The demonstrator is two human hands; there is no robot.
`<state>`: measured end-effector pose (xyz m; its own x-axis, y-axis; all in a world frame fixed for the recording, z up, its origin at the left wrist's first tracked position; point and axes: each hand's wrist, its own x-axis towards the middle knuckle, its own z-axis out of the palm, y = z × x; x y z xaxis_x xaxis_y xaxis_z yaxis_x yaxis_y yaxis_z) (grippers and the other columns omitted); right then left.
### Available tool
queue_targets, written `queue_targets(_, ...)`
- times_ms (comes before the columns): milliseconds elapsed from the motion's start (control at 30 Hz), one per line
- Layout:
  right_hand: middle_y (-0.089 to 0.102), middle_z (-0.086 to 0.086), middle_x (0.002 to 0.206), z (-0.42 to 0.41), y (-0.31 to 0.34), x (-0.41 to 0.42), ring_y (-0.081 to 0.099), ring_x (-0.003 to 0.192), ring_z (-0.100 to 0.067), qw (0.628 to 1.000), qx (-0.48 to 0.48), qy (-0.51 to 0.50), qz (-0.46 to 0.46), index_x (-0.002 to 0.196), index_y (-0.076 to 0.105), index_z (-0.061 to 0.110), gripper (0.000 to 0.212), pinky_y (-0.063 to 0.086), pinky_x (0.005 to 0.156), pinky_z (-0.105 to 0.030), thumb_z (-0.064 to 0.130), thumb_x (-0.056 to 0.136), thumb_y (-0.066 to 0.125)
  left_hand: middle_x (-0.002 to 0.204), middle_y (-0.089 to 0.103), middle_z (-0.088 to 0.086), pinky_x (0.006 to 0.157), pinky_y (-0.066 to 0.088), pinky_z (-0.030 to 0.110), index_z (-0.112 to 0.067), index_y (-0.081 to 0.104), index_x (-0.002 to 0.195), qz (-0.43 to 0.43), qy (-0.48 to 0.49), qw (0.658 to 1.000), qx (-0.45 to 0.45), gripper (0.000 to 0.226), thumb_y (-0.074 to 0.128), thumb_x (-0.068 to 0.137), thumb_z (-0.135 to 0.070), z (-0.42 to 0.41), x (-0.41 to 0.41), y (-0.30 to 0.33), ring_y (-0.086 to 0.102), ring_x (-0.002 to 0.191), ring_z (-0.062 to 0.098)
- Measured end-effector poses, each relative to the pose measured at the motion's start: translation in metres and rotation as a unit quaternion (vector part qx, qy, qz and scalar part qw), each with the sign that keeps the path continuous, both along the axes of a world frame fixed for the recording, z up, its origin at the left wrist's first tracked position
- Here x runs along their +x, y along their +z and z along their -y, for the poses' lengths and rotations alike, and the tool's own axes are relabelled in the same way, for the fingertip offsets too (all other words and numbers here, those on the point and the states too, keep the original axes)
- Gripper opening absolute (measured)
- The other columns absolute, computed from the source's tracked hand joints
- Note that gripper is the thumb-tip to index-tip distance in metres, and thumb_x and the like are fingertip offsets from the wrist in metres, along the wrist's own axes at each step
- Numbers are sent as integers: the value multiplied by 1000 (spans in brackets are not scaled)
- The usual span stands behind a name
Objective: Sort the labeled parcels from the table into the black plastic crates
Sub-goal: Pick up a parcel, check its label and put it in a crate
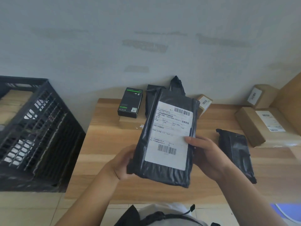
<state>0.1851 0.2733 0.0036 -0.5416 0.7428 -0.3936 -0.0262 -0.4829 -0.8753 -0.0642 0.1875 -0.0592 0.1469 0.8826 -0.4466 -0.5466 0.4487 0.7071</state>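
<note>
A black poly-bag parcel (164,170) with a white barcode label facing up is held above the wooden table (104,144). My left hand (121,165) grips its lower left edge. My right hand (206,157) grips its right edge, thumb lying on the label. A black plastic crate (35,132) stands left of the table with cardboard parcels inside it.
On the table lie a second black bag parcel (236,152) at the right, another black bag (151,98) behind the held one, a black and green box (130,102), and three labeled cardboard boxes (257,126) (204,102) (261,95) toward the back right. A wall runs behind.
</note>
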Motion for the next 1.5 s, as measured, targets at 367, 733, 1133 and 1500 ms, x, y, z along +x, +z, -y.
queue_targets(367,77,-10,122,45,14,-34,75,109,-31,994,98,6,49,114,80,23,40,62,78,-32,15,74,82,129,70,-8,97,58,38,-44,64,131,-247,70,956,141,60,81,74,-52,55,-69,54,68,121,15)
queue_targets(733,76,-12,124,84,7,-64,74,111,-33,996,82,34,28,116,80,19,36,63,80,-34,15,81,73,137,66,-10,104,53,53,-55,50,141,-247,4,957,151,80,88,73,-37,101,-79,35,66,124,19)
queue_targets(1133,76,-8,124,72,6,-67,75,111,-28,994,84,73,22,116,80,26,34,62,79,-30,18,84,72,138,66,-7,107,50,58,-52,51,142,-251,28,958,138,80,88,73,-34,106,-75,41,64,127,23)
queue_targets(1500,75,-8,126,23,0,-21,73,114,-29,994,65,84,20,117,79,28,35,64,84,-36,20,83,75,137,66,-10,105,52,55,-53,51,140,-275,21,956,102,80,89,70,-40,68,-24,38,65,126,19)
